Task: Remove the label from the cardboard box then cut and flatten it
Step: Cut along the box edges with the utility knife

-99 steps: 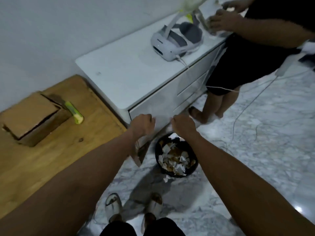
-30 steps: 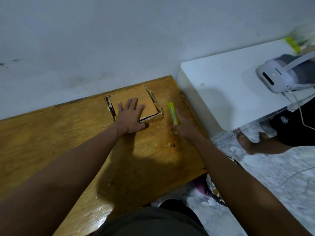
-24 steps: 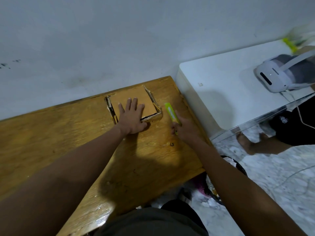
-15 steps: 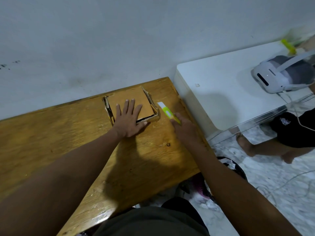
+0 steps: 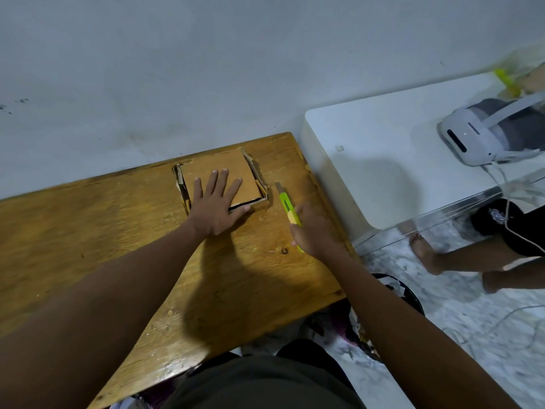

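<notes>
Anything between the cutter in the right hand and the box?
Nothing visible. The cutter in the right hand sits just right of the box, with only bare table in the gap. The left hand lies flat on the box top, clear of that side.

I see the cardboard box (image 5: 219, 175), plain brown and roughly square, lying low on the wooden table (image 5: 88, 231) near its far edge by the wall. Its top panel faces up, with frayed side flaps standing along the left and right edges and a dark open slit along the near edge. Just to its right lies the cutter (image 5: 286, 203), yellow-green, its short blade out and pointing away from me.
</notes>
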